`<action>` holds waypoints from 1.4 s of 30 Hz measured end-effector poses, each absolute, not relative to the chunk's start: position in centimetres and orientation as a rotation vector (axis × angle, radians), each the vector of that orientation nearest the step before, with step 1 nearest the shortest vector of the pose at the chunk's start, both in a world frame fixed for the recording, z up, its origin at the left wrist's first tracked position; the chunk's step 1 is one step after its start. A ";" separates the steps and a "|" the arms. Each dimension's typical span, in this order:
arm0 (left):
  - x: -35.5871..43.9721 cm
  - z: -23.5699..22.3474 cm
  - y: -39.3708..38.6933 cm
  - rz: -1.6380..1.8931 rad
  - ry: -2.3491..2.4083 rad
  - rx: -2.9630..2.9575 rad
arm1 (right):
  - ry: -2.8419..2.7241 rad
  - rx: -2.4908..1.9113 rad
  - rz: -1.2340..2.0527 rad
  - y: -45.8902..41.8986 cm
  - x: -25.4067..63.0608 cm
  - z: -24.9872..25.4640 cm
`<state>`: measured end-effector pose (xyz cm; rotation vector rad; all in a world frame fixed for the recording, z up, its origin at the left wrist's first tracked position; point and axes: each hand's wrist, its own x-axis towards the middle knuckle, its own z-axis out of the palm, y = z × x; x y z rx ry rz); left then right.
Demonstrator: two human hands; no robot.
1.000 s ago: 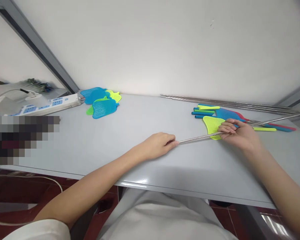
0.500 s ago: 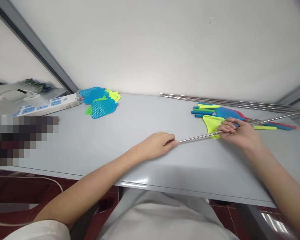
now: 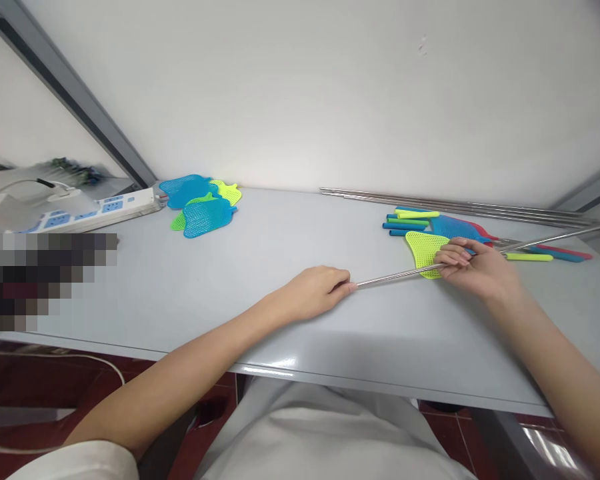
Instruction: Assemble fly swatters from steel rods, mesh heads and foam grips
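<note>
A thin metal rod (image 3: pixel 397 276) runs slantwise between my hands and on past the right edge of view. My left hand (image 3: pixel 320 291) pinches its near end, low over the table. Farther along, my right hand (image 3: pixel 473 267) is closed round the rod, palm turned up. Behind the right hand lies a yellow-green fly swatter head (image 3: pixel 422 252), partly hidden by the fingers. Beyond it is a blue swatter head (image 3: pixel 455 227), with a red one (image 3: pixel 480 230) under it. Several coloured handle tubes (image 3: pixel 407 225) lie just left of these.
More metal rods (image 3: pixel 430 202) lie along the wall at the back right. Blue swatter heads (image 3: pixel 207 217), with green and yellow ones, are piled at the back left. A white power strip (image 3: pixel 125 212) stands left of them. The table's front edge (image 3: pixel 330 383) is near my lap.
</note>
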<state>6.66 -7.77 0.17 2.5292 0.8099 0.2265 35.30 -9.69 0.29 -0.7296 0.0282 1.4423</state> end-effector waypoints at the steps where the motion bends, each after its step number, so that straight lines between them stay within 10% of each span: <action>1: 6.7 0.2 -7.8 0.224 0.810 2.531 | 0.028 -0.730 1.442 -9.7 35.3 0.3; 42: 6.7 0.3 -7.8 0.217 0.816 2.511 | 0.047 -0.746 1.451 -9.6 35.4 0.1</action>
